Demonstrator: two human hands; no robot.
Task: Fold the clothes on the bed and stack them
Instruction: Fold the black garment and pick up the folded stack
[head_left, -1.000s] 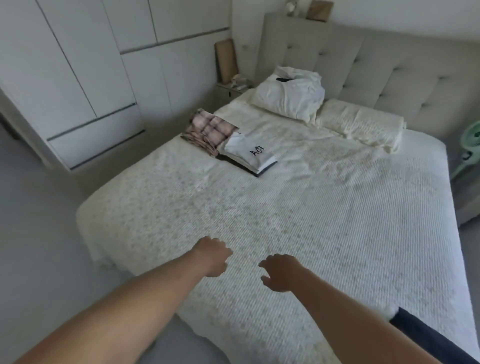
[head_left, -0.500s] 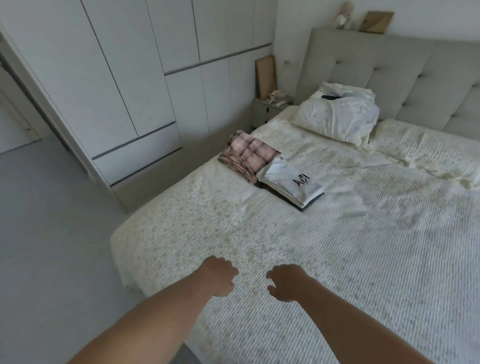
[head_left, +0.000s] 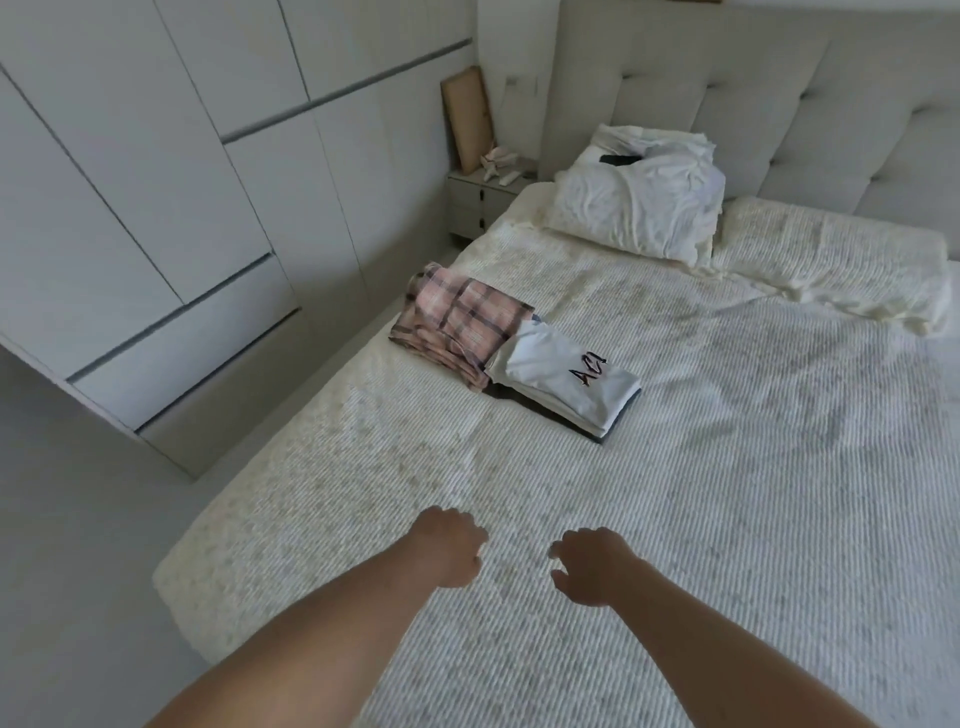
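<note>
A folded white shirt with black lettering (head_left: 571, 379) lies on top of a small stack, with a dark garment (head_left: 621, 418) showing under it, on the left half of the bed (head_left: 727, 493). A folded pink plaid garment (head_left: 462, 317) lies against the stack's left side. A crumpled white garment (head_left: 639, 208) sits by the headboard. My left hand (head_left: 449, 545) and right hand (head_left: 592, 564) hover side by side over the bedspread near the foot, fingers loosely curled, holding nothing, well short of the stack.
White wardrobe doors (head_left: 156, 182) line the left wall across a narrow strip of floor. A nightstand (head_left: 478, 202) with small items and a leaning board stands beside the grey tufted headboard (head_left: 779, 104). A cream pillow or folded cover (head_left: 841, 260) lies at the head, right.
The view has swung left and closer to the bed, so the stack now sits more central. Both hands keep the same curled pose, close together, and hold nothing.
</note>
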